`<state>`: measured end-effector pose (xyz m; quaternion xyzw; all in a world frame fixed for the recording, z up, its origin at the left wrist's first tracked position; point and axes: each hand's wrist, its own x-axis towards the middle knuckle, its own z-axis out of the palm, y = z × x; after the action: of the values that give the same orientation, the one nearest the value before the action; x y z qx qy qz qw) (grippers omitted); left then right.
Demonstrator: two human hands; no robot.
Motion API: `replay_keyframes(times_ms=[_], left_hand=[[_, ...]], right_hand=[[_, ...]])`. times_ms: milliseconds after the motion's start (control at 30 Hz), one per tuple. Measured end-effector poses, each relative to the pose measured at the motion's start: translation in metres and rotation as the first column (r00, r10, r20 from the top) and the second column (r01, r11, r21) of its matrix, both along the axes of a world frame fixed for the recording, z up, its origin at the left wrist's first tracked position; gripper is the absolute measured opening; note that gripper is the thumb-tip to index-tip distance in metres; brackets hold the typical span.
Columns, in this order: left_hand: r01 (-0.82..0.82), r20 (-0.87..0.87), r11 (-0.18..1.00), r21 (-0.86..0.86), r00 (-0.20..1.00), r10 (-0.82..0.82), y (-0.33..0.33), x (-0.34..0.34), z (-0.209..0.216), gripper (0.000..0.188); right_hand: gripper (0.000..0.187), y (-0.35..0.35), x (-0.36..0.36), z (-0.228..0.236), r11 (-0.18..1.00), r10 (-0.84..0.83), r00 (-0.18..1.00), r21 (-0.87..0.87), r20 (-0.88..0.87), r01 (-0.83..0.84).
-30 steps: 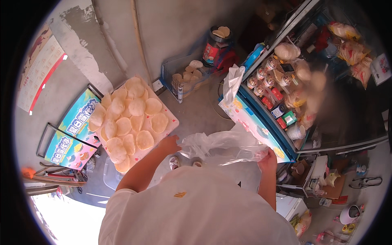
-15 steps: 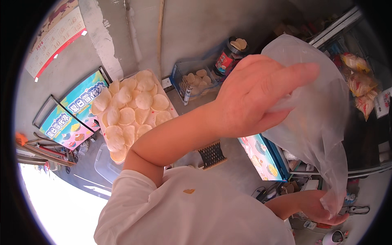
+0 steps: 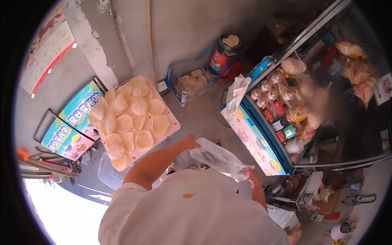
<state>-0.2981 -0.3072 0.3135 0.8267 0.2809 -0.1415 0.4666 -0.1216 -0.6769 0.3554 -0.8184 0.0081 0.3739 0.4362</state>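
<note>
A clear plastic bag [image 3: 216, 158] stretches between my two hands, low in front of my shirt. My left hand [image 3: 189, 143] grips its upper left end, fingers closed on the film. At the other end, my right hand [image 3: 253, 176] is closed on the bag's right edge. The bag looks limp and see-through, and I cannot make out anything inside it. Left of it, many thin round pale crackers [image 3: 140, 105] lie heaped on a pink patterned table [image 3: 168, 125], close to my left forearm.
A glass-topped display counter [image 3: 261, 141] full of packaged goods stands at the right, a white plastic bag [image 3: 237, 93] on its corner. Behind are a clear bin [image 3: 174, 77] of crackers and a dark jar [image 3: 222, 55]. Colourful panels [image 3: 71, 118] lean at left.
Both hands have come down and inward from the upper and lower right to the front of my body, bringing the plastic bag along. The display counter is now uncovered.
</note>
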Motion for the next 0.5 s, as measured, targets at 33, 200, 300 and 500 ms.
replay_keyframes(times_ms=[33, 200, 300, 500], left_hand=[[-0.027, 0.172, 0.996, 0.089, 0.985, 0.011, 0.005, 0.027, 0.012, 0.062], [-0.184, 0.840, 0.939, -0.291, 0.421, 0.342, -0.024, 0.068, 0.266, 0.052], [-0.162, 0.997, 0.986, 0.027, -0.068, -0.039, -0.039, 0.028, 0.330, 0.068], [-0.406, 0.920, 0.837, 0.368, 0.287, -0.265, -0.035, 0.031, 0.274, 0.064]], right_hand=[[0.030, 0.002, 0.031, 0.002, 0.998, 0.000, 0.991, 0.067, 0.136, -0.009], [0.021, 0.069, 0.037, 0.230, 0.426, -0.479, 0.877, 0.885, 0.046, 0.186], [0.025, 0.059, -0.011, 0.297, 0.428, -0.771, 0.460, 0.893, 0.441, -0.138], [0.030, 0.043, -0.003, 0.222, 0.706, -0.707, -0.025, 0.703, 0.707, -0.077]])
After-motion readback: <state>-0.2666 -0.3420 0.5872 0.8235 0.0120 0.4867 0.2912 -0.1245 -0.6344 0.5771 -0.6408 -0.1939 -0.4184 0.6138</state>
